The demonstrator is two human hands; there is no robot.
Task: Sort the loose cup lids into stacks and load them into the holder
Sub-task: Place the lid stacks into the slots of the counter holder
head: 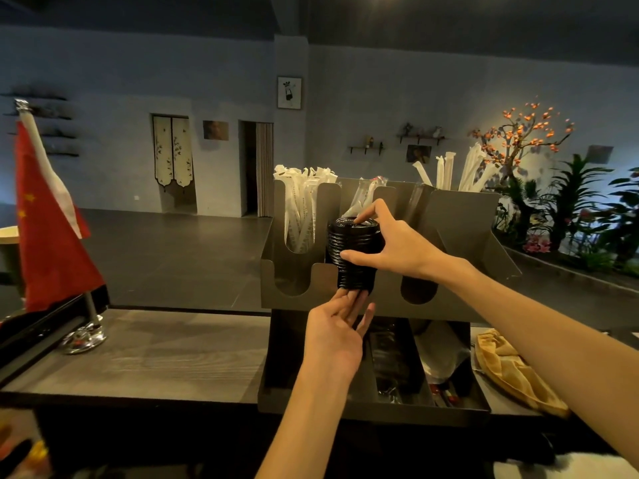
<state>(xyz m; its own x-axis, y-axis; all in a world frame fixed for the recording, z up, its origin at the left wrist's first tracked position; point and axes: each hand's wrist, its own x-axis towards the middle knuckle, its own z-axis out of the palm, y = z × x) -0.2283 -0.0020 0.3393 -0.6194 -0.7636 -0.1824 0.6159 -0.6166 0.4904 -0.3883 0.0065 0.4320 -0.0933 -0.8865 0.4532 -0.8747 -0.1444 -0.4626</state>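
My right hand [390, 243] grips a stack of black lids [354, 254] at the holder's [460, 229] middle slot. My left hand [337, 326] supports it underneath with straight fingers.

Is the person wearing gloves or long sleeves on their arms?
No. The left hand and right hand wear no gloves, rings or watch. Both forearms are uncovered right down to the picture's lower edge, so no sleeves show.

Café service counter: holder [460, 216] stocked with wrapped straws [301, 209], dim decorated dining room behind.
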